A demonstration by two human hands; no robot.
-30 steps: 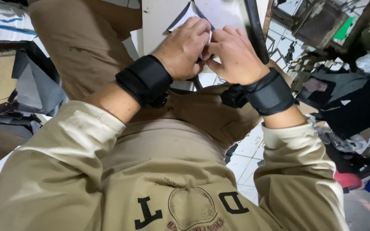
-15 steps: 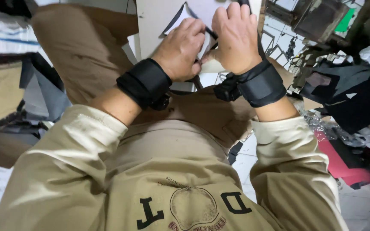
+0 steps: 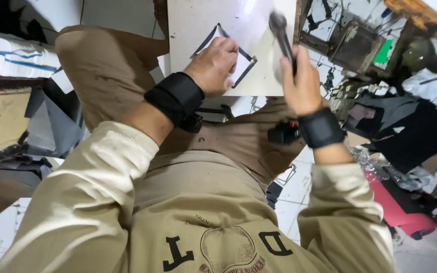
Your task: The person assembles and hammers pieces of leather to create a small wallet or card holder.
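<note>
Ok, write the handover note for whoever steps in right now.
Left hand: pressing down on the dark-edged white piece lying on the pale board across the lap.
Right hand: fingers closed around a dark hammer-like tool, raised above the board's right side, its head blurred.
Done: piece is placed flat and pinned.
Left: cannot tell from this view how far the work on the piece has gone.

Beige sleeves (image 3: 102, 177), black wristbands (image 3: 174, 97), perhaps padded.

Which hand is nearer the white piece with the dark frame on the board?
Left. The left hand presses on the white piece with the dark frame; the right hand is off to its right, raised, gripping a dark-handled tool.
</note>
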